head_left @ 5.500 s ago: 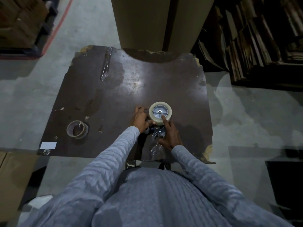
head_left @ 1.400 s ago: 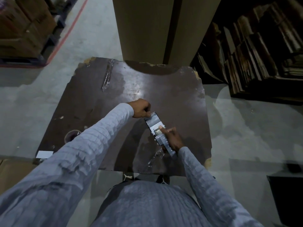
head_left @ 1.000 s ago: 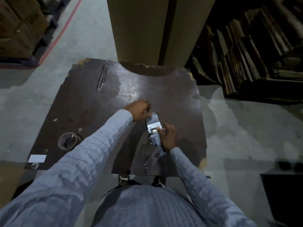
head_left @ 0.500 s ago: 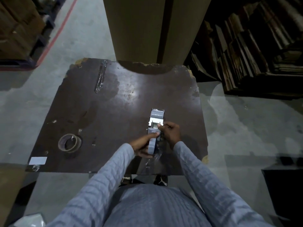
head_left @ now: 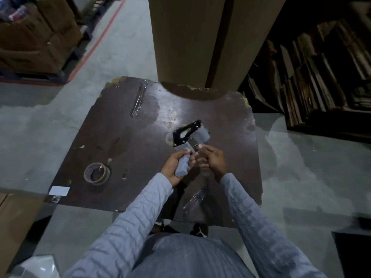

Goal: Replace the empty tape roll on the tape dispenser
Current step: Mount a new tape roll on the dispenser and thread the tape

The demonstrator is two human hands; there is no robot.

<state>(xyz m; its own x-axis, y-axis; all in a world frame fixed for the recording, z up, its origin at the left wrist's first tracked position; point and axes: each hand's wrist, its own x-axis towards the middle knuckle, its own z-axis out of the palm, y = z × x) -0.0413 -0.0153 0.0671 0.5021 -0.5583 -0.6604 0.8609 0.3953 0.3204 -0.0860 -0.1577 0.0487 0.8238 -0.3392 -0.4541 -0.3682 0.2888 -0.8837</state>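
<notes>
The tape dispenser [head_left: 189, 135] has a black frame, a grey handle and a pale tape roll mounted behind the frame. I hold it above the dark brown table [head_left: 112, 141]. My left hand [head_left: 176, 167] is wrapped around the grey handle. My right hand [head_left: 212, 159] pinches at the dispenser's front plate just beside the handle; whether it holds the tape end there I cannot tell. The empty brown cardboard tape core [head_left: 97, 173] lies flat on the table's left side, apart from both hands.
A white label [head_left: 59, 190] sits at the table's near-left corner. A crumpled clear tape scrap [head_left: 193, 199] lies near the front edge; a tape strip [head_left: 138, 101] is stuck at the back. A tall cardboard sheet [head_left: 192, 37] stands behind. Stacked cardboard [head_left: 321, 63] fills the right.
The dispenser has been turned so its black side frame faces up. My left hand now grips the handle fully, and my right hand stays at the front plate.
</notes>
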